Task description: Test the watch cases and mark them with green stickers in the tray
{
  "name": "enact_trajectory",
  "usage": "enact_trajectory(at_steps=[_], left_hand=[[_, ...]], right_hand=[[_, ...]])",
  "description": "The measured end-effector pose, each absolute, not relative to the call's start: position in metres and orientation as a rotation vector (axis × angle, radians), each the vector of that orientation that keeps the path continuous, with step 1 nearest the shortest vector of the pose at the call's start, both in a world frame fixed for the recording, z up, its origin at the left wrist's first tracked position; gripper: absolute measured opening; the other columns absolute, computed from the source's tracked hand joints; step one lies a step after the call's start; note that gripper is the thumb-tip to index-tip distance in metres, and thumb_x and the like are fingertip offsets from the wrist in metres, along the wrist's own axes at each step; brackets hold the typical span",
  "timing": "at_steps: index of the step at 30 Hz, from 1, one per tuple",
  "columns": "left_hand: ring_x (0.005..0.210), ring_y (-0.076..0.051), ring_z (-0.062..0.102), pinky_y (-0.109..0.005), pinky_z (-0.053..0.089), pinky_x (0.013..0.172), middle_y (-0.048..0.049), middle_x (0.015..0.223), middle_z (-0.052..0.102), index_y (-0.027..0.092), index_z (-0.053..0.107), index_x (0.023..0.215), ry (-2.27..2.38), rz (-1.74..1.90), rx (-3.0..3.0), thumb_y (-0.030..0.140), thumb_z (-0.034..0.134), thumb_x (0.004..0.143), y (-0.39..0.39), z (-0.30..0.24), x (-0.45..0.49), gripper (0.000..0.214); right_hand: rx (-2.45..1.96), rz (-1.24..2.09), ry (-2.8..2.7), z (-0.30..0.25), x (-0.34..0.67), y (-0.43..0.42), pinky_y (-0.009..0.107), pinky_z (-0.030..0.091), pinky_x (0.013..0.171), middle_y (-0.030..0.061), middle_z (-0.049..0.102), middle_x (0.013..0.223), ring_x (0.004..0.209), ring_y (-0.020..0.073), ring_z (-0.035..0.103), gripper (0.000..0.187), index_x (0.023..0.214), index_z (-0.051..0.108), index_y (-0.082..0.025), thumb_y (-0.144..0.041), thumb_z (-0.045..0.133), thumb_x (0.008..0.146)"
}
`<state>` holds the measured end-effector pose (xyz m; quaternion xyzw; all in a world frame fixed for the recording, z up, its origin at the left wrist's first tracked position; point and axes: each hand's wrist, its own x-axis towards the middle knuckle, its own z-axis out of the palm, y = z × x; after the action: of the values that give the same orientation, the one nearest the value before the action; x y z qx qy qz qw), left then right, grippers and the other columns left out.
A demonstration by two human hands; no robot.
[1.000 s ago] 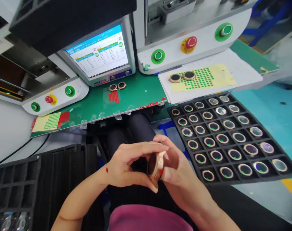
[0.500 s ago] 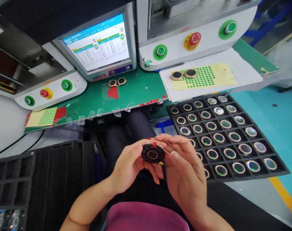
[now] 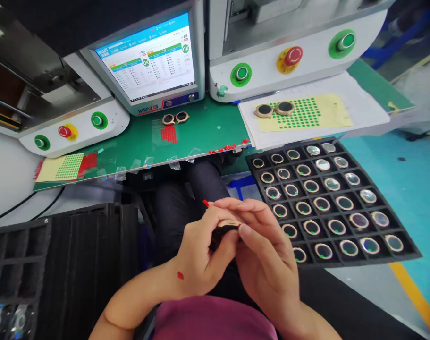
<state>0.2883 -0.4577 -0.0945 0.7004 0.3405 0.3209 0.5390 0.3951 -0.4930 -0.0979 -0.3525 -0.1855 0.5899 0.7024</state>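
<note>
Both hands are together in front of my lap around a round gold-rimmed smartwatch case (image 3: 229, 224). My left hand (image 3: 202, 250) grips it, with the thumb across its dark face. The thumb and fingers of my right hand (image 3: 271, 255) press at the right edge of the watch, where a bit of red shows by the thumb tip. Most of the watch is hidden by fingers. A small red sticker (image 3: 180, 275) lies on the back of my left hand near the wrist. Another red piece (image 3: 205, 203) sticks up by a left finger.
A black compartment tray (image 3: 395, 191) of watch cases with green dots lies at the right. Stacked black trays (image 3: 90, 269) stand at the left. Watch cases, red stickers (image 3: 168, 134) and a green-dot sheet (image 3: 333, 111) lie on the green bench (image 3: 215, 125) before the monitor (image 3: 149, 71).
The watch has tilted from showing its back to nearly edge-on. My left hand has rolled over, bringing its back and the red sticker into view. My right thumb has moved onto the watch edge.
</note>
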Motion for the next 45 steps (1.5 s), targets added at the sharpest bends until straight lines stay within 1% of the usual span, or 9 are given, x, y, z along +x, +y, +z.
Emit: enact_trajectory(at_steps=[5, 11, 15, 17, 21, 25, 28, 33, 45], left_hand=[[0.052, -0.007, 0.053, -0.020, 0.045, 0.052, -0.0002, 0.075, 0.064, 0.018, 0.053, 0.096, 0.778, 0.764, 1.827, 0.018, 0.044, 0.095, -0.456, -0.089, 0.287, 0.009], [0.076, -0.015, 0.068, -0.023, 0.053, 0.066, -0.0074, 0.090, 0.071, 0.017, 0.052, 0.102, 0.735, 0.867, 2.007, 0.017, 0.042, 0.096, -0.456, -0.091, 0.285, 0.012], [0.067, -0.012, 0.065, -0.023, 0.054, 0.068, -0.0064, 0.089, 0.070, 0.017, 0.053, 0.103, 0.704, 0.901, 2.035, 0.017, 0.043, 0.096, -0.456, -0.095, 0.285, 0.012], [0.059, -0.010, 0.060, -0.024, 0.053, 0.065, -0.0049, 0.086, 0.068, 0.017, 0.054, 0.102, 0.657, 0.882, 1.895, 0.018, 0.043, 0.096, -0.456, -0.097, 0.285, 0.012], [0.049, -0.007, 0.053, -0.016, 0.045, 0.044, -0.0028, 0.079, 0.064, 0.016, 0.054, 0.099, 0.468, 0.788, 1.079, 0.028, 0.041, 0.099, -0.457, -0.098, 0.287, 0.017], [0.042, -0.006, 0.052, -0.014, 0.039, 0.036, -0.0066, 0.074, 0.066, 0.012, 0.054, 0.089, 0.319, 0.639, 0.540, 0.036, 0.045, 0.096, -0.456, -0.094, 0.287, 0.026], [0.037, -0.005, 0.048, -0.013, 0.036, 0.033, -0.0065, 0.071, 0.066, 0.011, 0.056, 0.089, 0.300, 0.600, 0.422, 0.045, 0.051, 0.092, -0.457, -0.093, 0.287, 0.034], [0.034, -0.003, 0.043, -0.010, 0.035, 0.032, -0.0013, 0.067, 0.064, 0.015, 0.054, 0.087, 0.308, 0.586, 0.322, 0.038, 0.052, 0.094, -0.460, -0.096, 0.289, 0.024], [0.046, -0.007, 0.053, -0.010, 0.034, 0.035, -0.0017, 0.065, 0.060, 0.015, 0.052, 0.083, 0.310, 0.528, 0.282, 0.033, 0.055, 0.092, -0.459, -0.090, 0.291, 0.021]], right_hand=[[-0.751, 1.365, -0.345, -0.091, 0.393, -0.493, 0.023, 0.055, 0.083, -0.0010, 0.073, 0.097, 0.098, 0.0124, 0.068, 0.014, 0.094, 0.061, -0.025, -0.015, 0.056, 0.085], [-0.678, 1.383, -0.278, -0.090, 0.389, -0.491, 0.027, 0.053, 0.093, -0.0028, 0.071, 0.092, 0.098, 0.0120, 0.068, 0.020, 0.094, 0.059, -0.026, -0.012, 0.055, 0.080], [-0.651, 1.375, -0.317, -0.092, 0.390, -0.490, 0.027, 0.050, 0.099, -0.0052, 0.069, 0.089, 0.095, 0.0099, 0.068, 0.022, 0.091, 0.059, -0.026, -0.009, 0.056, 0.078], [-0.683, 1.372, -0.358, -0.093, 0.392, -0.492, 0.028, 0.053, 0.095, -0.0048, 0.069, 0.092, 0.095, 0.0113, 0.068, 0.021, 0.094, 0.059, -0.028, -0.012, 0.058, 0.080], [-0.774, 1.423, -0.503, -0.094, 0.403, -0.498, 0.037, 0.058, 0.085, 0.0025, 0.066, 0.108, 0.101, 0.0204, 0.067, 0.018, 0.106, 0.057, -0.030, -0.035, 0.055, 0.089], [-0.907, 1.057, -0.825, -0.099, 0.412, -0.500, 0.049, 0.043, 0.106, 0.0073, 0.059, 0.124, 0.124, 0.0265, 0.053, 0.027, 0.114, 0.058, -0.028, -0.039, 0.056, 0.090], [-0.970, 0.816, -1.108, -0.103, 0.415, -0.499, 0.053, 0.033, 0.111, 0.0095, 0.056, 0.127, 0.127, 0.0290, 0.047, 0.032, 0.114, 0.061, -0.024, -0.042, 0.056, 0.089], [-0.999, 0.733, -1.332, -0.109, 0.419, -0.495, 0.055, 0.034, 0.109, 0.0106, 0.055, 0.131, 0.125, 0.0300, 0.049, 0.034, 0.116, 0.062, -0.022, -0.040, 0.055, 0.088], [-1.029, 0.483, -1.425, -0.109, 0.421, -0.492, 0.056, 0.035, 0.109, 0.0099, 0.058, 0.129, 0.119, 0.0285, 0.056, 0.033, 0.114, 0.065, -0.020, -0.034, 0.048, 0.089]])
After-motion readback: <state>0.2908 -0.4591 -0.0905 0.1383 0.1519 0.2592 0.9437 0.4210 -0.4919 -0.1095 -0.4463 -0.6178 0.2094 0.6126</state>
